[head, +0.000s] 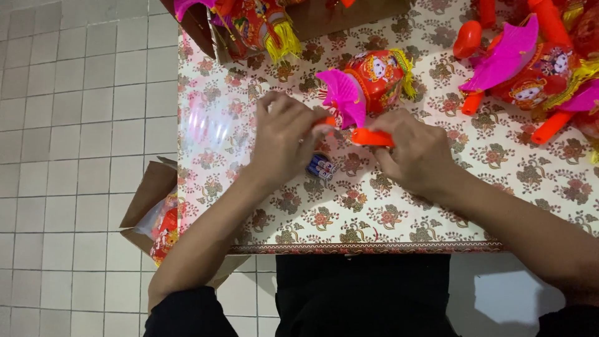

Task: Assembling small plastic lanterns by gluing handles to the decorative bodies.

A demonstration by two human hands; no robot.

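Orange handle (371,136) grasped between both hands, left hand (284,140), right hand (415,153)

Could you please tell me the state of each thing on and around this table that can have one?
Left hand: closed on one end of the orange handle.
Right hand: gripping the orange handle.
Red lantern toy: lying on its side, pink fan part spread open.
Batteries: bundled together, lying flat on the table.
Cardboard box on the floor: flaps open, packaged toys inside.
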